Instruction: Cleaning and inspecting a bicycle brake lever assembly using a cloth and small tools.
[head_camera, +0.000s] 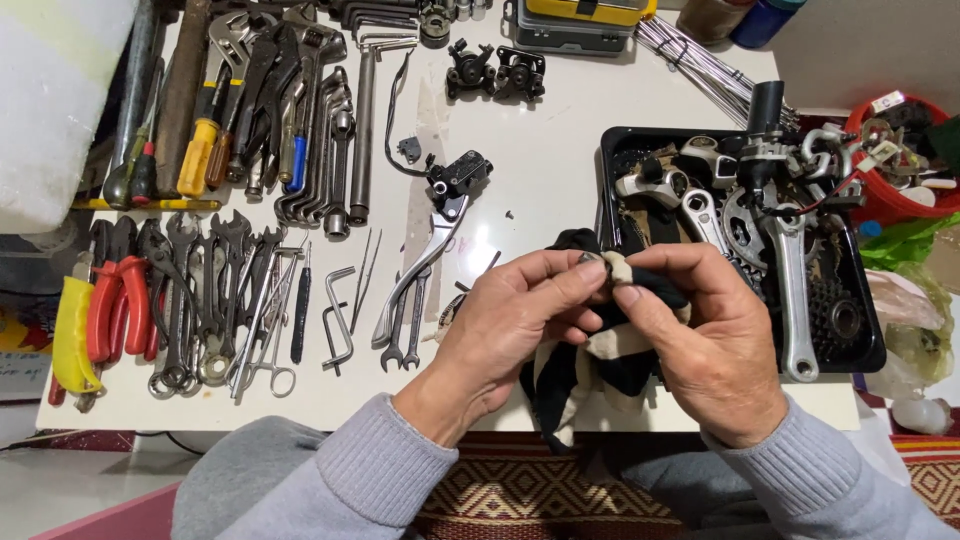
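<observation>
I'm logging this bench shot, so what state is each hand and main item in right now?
Left hand: fingers pinching the rag.
Right hand: fingers pinching the rag.
Black and cream rag: crumpled, held by both hands.
Brake lever: lying flat on the table, untouched.
Black tray: full of bicycle parts.
Red-handled pliers: lying closed.

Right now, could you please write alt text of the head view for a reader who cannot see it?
The left hand and right hand pinch a black and cream rag together over a white table. Wrenches and pliers lie in rows at left; a black tray of bicycle parts sits at right.
</observation>
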